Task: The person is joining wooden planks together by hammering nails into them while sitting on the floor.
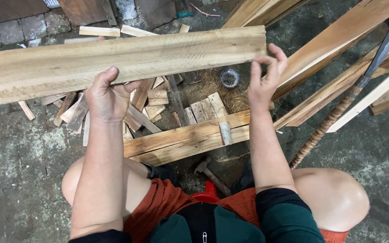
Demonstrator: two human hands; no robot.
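Gripping a long rough-sawn plank (127, 60), both hands, left (106, 96) and right (264, 81), pinch its lower edge.

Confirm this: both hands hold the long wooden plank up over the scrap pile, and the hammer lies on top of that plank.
Wrong about the hammer. The head view shows it on the floor between the knees. Both hands, left hand and right hand, do hold the long wooden plank over the scrap pile.

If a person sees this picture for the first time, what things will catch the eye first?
First comes the long pale plank, held level across the upper half by the left hand and the right hand. Below it, short wood offcuts lie scattered on the concrete floor, with two nailed boards nearer the knees. A hammer lies between the feet.
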